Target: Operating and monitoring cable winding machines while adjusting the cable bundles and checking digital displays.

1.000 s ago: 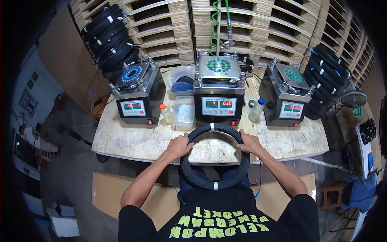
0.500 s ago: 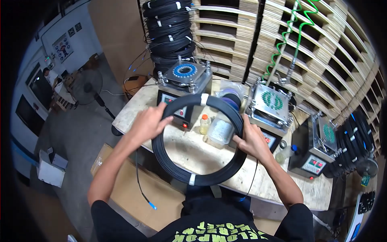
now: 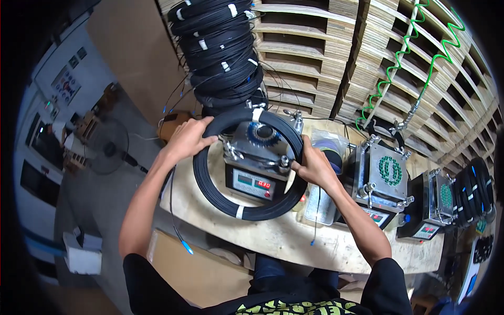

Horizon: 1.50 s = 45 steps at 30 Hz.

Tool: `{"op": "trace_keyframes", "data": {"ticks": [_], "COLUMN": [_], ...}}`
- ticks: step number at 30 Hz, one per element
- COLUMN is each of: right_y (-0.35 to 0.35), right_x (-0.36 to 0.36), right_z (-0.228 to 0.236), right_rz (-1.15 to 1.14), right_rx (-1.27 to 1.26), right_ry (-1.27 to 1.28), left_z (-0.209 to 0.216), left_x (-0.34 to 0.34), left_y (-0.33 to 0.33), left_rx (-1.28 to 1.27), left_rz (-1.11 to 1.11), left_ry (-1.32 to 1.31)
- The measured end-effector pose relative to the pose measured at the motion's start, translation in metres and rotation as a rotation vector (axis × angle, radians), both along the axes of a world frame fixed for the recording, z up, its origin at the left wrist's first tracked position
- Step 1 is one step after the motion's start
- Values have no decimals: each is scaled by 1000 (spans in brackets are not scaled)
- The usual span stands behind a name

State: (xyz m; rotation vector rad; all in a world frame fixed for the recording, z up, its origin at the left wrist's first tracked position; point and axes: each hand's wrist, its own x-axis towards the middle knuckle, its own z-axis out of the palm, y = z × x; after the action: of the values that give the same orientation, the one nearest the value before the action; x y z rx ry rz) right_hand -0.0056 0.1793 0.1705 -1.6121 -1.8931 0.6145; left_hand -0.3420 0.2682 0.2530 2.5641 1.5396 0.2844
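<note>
My left hand (image 3: 185,140) and my right hand (image 3: 317,166) grip opposite sides of a coil of black cable (image 3: 266,211). White bands wrap the coil at its top and bottom. One loose end hangs at the left with a blue connector (image 3: 187,247); another thin end dangles at the right with a small blue tip (image 3: 312,243). Through the ring shows a metal-topped machine (image 3: 243,195) with lit displays and a round blue-edged fixture on top. The coil is held above the bench in front of it and hides parts of its top.
A tall stack of black cable coils (image 3: 223,79) stands behind the machine. Right along the wooden bench (image 3: 205,216) are a clear plastic container (image 3: 321,209) and two more machines (image 3: 389,164) (image 3: 431,202) with green rings. Wooden pallets (image 3: 294,47) rise behind; a fan (image 3: 110,149) stands left.
My view has shifted left. The coil, still in both hands, is now in front of the left machine, framing it, rather than the bottle and container.
</note>
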Motion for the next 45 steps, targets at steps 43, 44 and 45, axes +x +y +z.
{"op": "trace_keyframes", "data": {"ticks": [43,44,45], "right_y": [-105,-110,-116], "right_x": [-42,-49,-56], "right_z": [-106,-99,-92], "right_rz": [-567,-565,-507], "right_rx": [517,526,426], "right_ry": [404,403,516], "left_z": [-156,-151,-148], "left_x": [-65,-65,-67], "left_y": [-23,-29,-34], "left_rx": [-755,-671,-585], "left_rz": [-128,-117,-106], "left_ry": [-1158,-1242,-1325]}}
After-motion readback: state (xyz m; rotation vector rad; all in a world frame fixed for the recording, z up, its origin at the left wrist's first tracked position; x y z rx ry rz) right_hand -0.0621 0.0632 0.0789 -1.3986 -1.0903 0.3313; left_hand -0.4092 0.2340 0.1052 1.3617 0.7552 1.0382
